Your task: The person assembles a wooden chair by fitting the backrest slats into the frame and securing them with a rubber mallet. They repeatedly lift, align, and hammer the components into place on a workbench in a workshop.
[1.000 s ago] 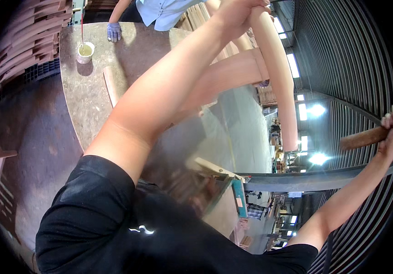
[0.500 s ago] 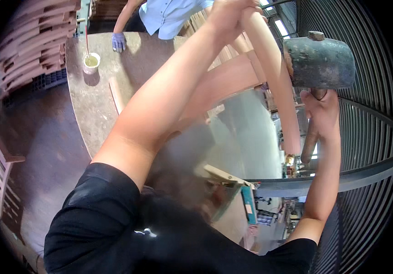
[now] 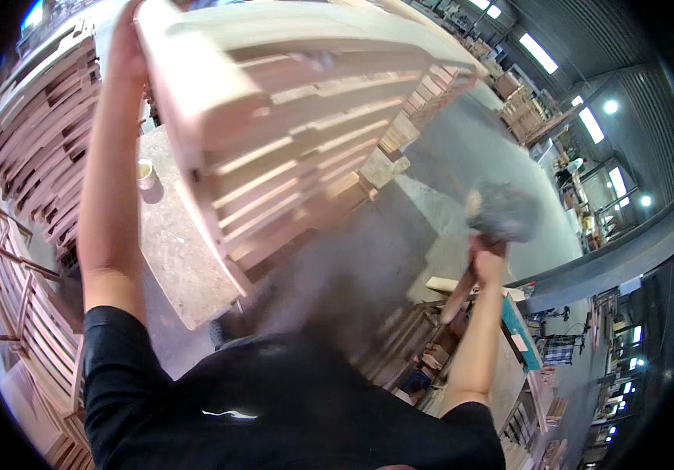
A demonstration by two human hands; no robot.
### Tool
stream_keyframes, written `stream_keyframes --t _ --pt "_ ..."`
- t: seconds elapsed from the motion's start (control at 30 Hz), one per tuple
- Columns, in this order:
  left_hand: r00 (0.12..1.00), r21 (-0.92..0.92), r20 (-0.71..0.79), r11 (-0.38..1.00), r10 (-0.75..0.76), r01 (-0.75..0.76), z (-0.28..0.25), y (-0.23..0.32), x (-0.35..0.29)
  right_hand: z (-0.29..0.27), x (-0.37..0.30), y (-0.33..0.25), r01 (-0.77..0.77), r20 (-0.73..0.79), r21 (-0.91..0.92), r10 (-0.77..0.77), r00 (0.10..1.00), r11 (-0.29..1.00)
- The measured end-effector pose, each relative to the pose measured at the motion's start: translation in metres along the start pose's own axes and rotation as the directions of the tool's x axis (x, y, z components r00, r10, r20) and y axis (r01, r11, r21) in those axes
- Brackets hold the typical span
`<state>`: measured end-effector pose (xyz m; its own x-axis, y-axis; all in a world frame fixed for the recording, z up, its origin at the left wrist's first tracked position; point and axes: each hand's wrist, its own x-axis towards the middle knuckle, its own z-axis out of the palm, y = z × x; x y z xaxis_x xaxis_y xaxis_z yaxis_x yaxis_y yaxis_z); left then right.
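A slatted wooden frame point(image 3: 298, 176), pale and pinkish with a thick top rail, stands tilted on the plywood table and fills the upper middle. At its upper left end my left hand point(image 3: 129, 39) is closed against the thick rail; the fingers are blurred and partly hidden behind the wood. My right hand point(image 3: 490, 254) grips the handle of a mallet with a big dark head point(image 3: 505, 211), smeared by motion. The mallet is out to the right, apart from the frame. Through the slats a greyish gloved hand point(image 3: 317, 60) of another person shows faintly.
The plywood tabletop point(image 3: 184, 270) carries a pale cup point(image 3: 146, 176) left of the frame. Stacked curved wooden parts point(image 3: 43, 141) and slatted frames point(image 3: 35, 313) stand at far left. A bench with a teal edge point(image 3: 521, 333) lies below my right arm, near a grey metal beam point(image 3: 596, 274).
The slatted frame has come into full view across the upper middle. My left hand has moved left in the picture, and my right hand with the mallet has swung down and left.
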<state>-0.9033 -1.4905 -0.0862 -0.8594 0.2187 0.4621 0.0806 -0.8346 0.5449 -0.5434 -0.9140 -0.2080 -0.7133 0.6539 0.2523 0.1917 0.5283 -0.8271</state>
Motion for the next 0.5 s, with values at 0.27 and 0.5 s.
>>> stream_keyframes --t 0.27,0.5 --pt "0.691 0.534 -0.570 0.840 0.445 -0.100 -0.122 0.048 -0.173 0.070 -0.120 0.284 -0.848 0.547 0.098 0.683 0.483 0.521" --pt "0.663 0.939 -0.337 0.183 0.668 0.292 0.011 -0.139 -0.293 0.131 -0.078 0.376 -0.940 0.698 -0.097 0.696 0.170 0.327"
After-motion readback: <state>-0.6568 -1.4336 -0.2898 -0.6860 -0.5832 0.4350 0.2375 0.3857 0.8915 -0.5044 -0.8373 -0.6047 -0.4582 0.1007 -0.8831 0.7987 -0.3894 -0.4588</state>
